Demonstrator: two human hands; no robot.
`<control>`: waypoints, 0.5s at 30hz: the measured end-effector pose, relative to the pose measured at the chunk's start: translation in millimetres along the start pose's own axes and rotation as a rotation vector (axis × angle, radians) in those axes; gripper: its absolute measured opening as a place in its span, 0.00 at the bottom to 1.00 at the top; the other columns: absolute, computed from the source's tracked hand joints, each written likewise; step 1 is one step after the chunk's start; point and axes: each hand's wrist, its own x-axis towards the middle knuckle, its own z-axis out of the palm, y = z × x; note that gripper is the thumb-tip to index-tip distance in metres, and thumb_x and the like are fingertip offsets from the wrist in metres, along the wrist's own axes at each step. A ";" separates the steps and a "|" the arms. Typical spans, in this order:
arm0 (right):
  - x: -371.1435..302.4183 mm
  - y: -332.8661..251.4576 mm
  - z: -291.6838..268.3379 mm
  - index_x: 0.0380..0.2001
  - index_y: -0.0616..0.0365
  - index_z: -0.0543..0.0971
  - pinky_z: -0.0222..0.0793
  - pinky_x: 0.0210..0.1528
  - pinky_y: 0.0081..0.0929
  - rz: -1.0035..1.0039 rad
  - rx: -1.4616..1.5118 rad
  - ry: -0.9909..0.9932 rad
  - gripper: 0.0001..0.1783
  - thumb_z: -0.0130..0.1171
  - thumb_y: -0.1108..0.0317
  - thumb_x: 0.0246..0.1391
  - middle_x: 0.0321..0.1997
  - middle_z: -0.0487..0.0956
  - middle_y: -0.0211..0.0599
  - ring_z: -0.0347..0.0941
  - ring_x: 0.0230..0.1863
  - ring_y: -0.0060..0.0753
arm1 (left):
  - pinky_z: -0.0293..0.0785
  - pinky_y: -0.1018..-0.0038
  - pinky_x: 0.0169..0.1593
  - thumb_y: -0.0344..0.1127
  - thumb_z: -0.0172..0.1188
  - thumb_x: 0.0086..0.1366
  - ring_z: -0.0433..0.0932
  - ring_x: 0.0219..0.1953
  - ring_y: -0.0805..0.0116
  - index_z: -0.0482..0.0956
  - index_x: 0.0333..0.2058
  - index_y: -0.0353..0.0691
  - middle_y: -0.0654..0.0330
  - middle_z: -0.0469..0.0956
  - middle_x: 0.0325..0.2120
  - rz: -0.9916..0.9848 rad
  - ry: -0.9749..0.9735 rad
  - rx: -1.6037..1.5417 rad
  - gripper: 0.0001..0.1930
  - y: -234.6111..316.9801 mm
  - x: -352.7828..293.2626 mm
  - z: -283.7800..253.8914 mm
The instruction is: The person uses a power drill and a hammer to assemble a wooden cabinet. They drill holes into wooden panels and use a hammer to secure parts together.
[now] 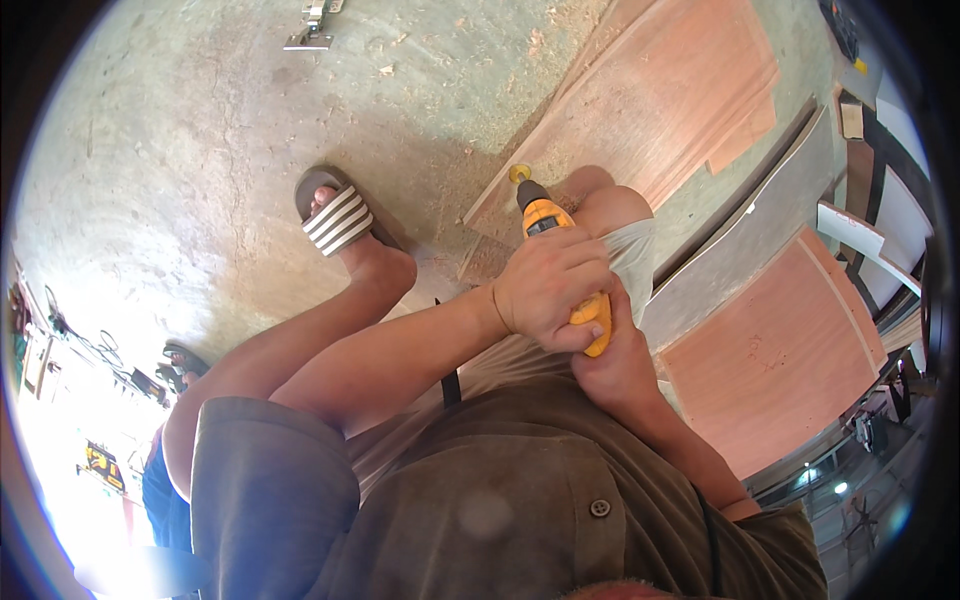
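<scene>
Both hands are wrapped around a yellow power drill [560, 262], and the tool points away from the person toward the floor. The left hand [548, 285] closes over the top of the drill's body, fingers curled tight across it, while the right hand [615, 362] clamps the lower end from underneath, so the grip is firmly shut on the drill from both sides. The drill's dark nose and its small yellow tip [520, 173] sit right at the near corner of a reddish plywood sheet [660, 95] that lies flat on the concrete floor [200, 130]. The person's bare knee [612, 205] rises just beside the drill, touching the edge of the sheet area. The left foot in a striped sandal [338, 218] is planted on the concrete, well apart from the sheet. A second reddish panel [775, 355] lies to the right, with a grey board [760, 235] between the two. A small metal hinge [312, 25] lies far off on the floor.
</scene>
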 end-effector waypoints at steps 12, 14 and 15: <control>2.2 1.7 -2.2 0.73 0.56 0.47 0.72 0.52 0.56 -0.050 -0.005 0.017 0.46 0.57 0.69 0.55 0.48 0.79 0.68 0.75 0.52 0.73 | 0.72 0.60 0.36 0.49 0.64 0.46 0.73 0.32 0.53 0.75 0.31 0.44 0.59 0.73 0.29 -0.015 0.004 -0.036 0.18 -2.1 3.7 0.9; 2.2 2.0 -2.5 0.73 0.57 0.47 0.72 0.52 0.56 -0.055 -0.005 0.016 0.46 0.57 0.69 0.55 0.48 0.79 0.68 0.74 0.53 0.73 | 0.72 0.60 0.36 0.50 0.65 0.46 0.73 0.32 0.53 0.75 0.31 0.44 0.58 0.74 0.29 -0.002 0.013 -0.041 0.18 -2.6 3.9 1.4; 2.2 2.1 -2.8 0.73 0.57 0.48 0.72 0.52 0.56 -0.054 -0.009 0.018 0.46 0.57 0.69 0.55 0.48 0.79 0.68 0.74 0.53 0.73 | 0.72 0.60 0.36 0.50 0.65 0.46 0.73 0.32 0.53 0.75 0.31 0.44 0.58 0.73 0.29 -0.001 0.016 -0.041 0.18 -3.3 4.3 1.8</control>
